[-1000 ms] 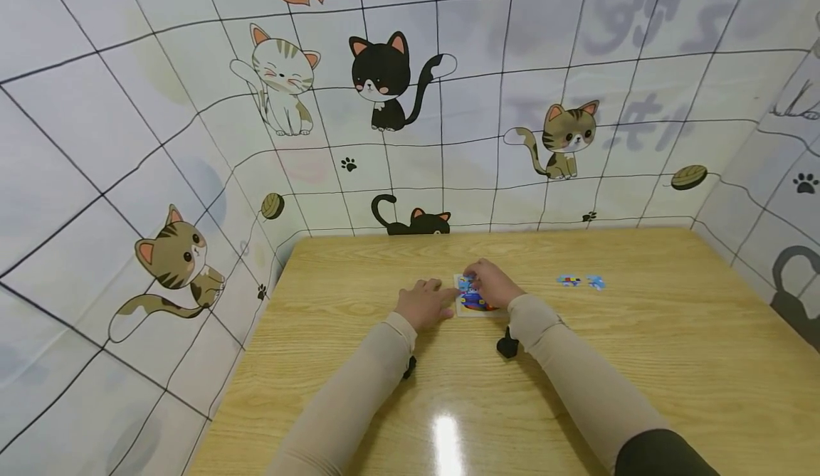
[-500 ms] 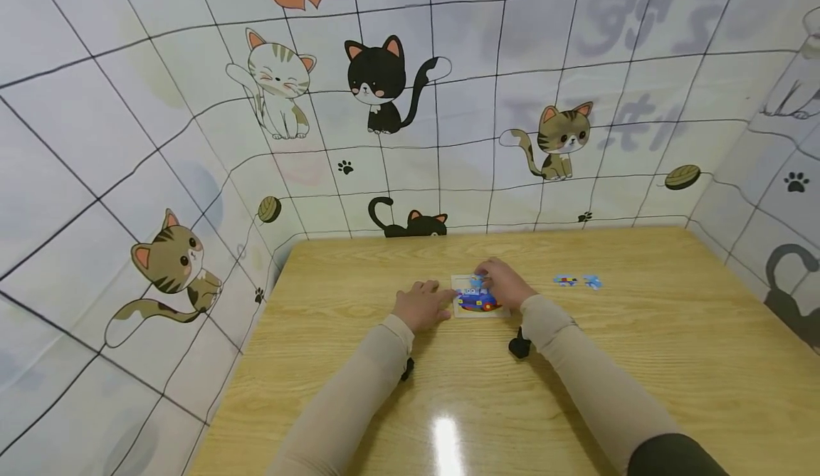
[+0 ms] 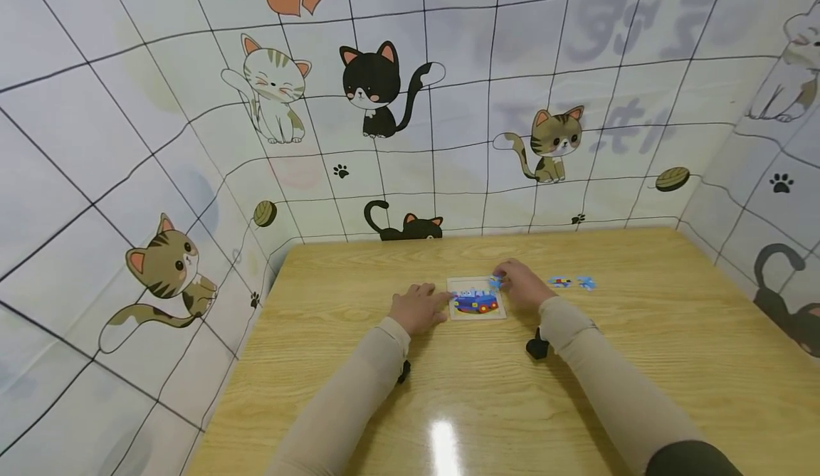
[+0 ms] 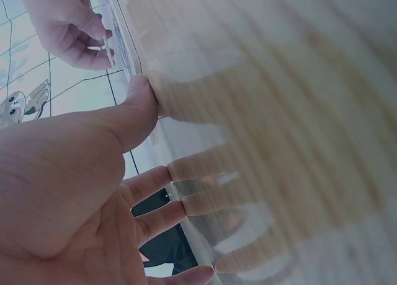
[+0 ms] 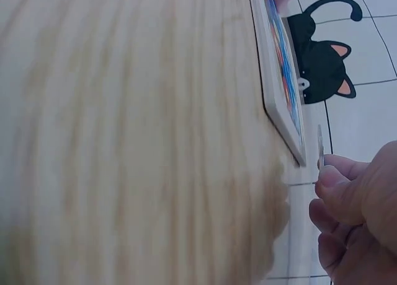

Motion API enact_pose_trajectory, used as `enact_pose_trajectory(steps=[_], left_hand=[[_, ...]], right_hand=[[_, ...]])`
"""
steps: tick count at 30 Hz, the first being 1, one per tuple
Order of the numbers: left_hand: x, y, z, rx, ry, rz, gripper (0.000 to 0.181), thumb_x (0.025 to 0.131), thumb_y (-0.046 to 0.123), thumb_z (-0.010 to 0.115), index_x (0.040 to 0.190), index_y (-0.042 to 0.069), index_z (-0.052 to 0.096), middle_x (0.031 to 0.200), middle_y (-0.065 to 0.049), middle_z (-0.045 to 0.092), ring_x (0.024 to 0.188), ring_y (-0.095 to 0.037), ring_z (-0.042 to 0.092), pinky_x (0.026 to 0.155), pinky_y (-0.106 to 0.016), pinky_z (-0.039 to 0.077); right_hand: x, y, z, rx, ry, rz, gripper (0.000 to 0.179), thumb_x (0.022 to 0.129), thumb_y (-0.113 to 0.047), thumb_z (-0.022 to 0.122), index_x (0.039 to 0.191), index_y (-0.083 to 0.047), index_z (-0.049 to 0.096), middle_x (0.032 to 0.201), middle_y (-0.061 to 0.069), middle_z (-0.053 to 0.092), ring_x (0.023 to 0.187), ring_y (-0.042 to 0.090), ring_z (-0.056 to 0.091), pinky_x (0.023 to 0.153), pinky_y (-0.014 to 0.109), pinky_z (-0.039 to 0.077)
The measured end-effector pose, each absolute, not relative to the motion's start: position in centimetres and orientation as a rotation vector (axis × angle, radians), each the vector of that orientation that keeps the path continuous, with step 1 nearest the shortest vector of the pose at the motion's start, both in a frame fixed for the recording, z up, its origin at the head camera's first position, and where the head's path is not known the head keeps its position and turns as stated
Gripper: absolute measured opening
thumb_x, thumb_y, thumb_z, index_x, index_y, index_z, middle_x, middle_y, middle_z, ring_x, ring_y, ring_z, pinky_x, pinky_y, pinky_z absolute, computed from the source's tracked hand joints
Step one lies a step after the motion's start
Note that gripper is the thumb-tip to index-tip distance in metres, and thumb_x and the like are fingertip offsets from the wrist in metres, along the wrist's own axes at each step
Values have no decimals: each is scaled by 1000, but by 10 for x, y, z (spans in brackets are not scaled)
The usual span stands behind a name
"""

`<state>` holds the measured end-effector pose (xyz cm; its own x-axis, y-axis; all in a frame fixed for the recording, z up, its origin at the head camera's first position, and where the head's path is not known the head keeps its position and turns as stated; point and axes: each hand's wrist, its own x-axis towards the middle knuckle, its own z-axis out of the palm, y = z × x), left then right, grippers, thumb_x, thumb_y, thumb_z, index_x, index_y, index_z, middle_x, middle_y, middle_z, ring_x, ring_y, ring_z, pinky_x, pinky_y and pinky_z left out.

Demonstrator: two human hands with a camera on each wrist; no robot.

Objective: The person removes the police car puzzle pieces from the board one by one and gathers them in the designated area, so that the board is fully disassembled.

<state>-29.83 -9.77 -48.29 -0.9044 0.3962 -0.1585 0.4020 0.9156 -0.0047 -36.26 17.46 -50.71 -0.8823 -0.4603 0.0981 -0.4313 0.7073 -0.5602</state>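
A small jigsaw puzzle board (image 3: 463, 283) with a pale frame lies flat on the table, its lower part showing a blue vehicle with red wheels. My left hand (image 3: 415, 310) rests beside its left edge, fingers spread with the tips on the tabletop; in the left wrist view the thumb (image 4: 141, 102) is right at the frame. Over the board's upper right corner, my right hand (image 3: 524, 287) pinches a blue puzzle piece (image 3: 495, 282) between thumb and fingers. Seen edge-on in the right wrist view, the thin piece (image 5: 320, 142) is held up just off the board's corner.
Two loose bits of puzzle, one multicoloured (image 3: 560, 282) and one blue (image 3: 586, 282), lie right of my right hand. The wooden table (image 3: 359, 270) ends at a cloth wall (image 3: 461, 170) printed with cats. Dark wrist cameras (image 3: 537, 348) hang under the sleeves.
My right hand has moved right across the board with the blue puzzle piece, uncovering more of the picture. My left hand stays at the board's left edge. The head view has shifted slightly.
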Motion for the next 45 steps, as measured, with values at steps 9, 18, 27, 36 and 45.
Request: enact_pose_trajectory(steps=[9,18,27,36,45], left_hand=[[-296,-98,-484,617,2932,-80,52,105,49,48,155,42,40,160,-3,38,143,-30,39,100,-63,45],[-295,-99,-481,633,2945,-70,52,104,49,49,155,41,40,159,-4,39,143,-30,40,100,-64,45],[-296,-100,-485,632,2941,-77,52,104,50,49,155,42,40,160,-3,38,144,-30,39,99,-63,45],[-296,-101,-482,642,2960,-64,52,104,49,50,155,41,41,158,-4,40,142,-30,40,98,-64,46],[-296,-101,-484,655,2956,-68,52,105,49,49,155,41,40,159,-4,40,143,-31,40,99,-63,45]], right_hand=[[-363,198,-511,-711,2931,-854,25,100,9,52,124,8,59,122,25,56,114,43,57,97,55,48],[-359,220,-510,-675,2937,-883,25,100,9,53,124,10,59,118,25,56,110,43,58,94,55,49],[-356,239,-512,-691,2970,-826,24,97,12,55,121,10,60,118,25,58,109,44,58,92,56,49],[-357,249,-513,-737,2996,-814,25,93,15,59,118,11,61,111,24,57,100,41,60,86,52,52],[-355,248,-511,-741,3010,-773,27,95,12,60,122,11,60,116,25,58,106,44,58,91,55,50]])
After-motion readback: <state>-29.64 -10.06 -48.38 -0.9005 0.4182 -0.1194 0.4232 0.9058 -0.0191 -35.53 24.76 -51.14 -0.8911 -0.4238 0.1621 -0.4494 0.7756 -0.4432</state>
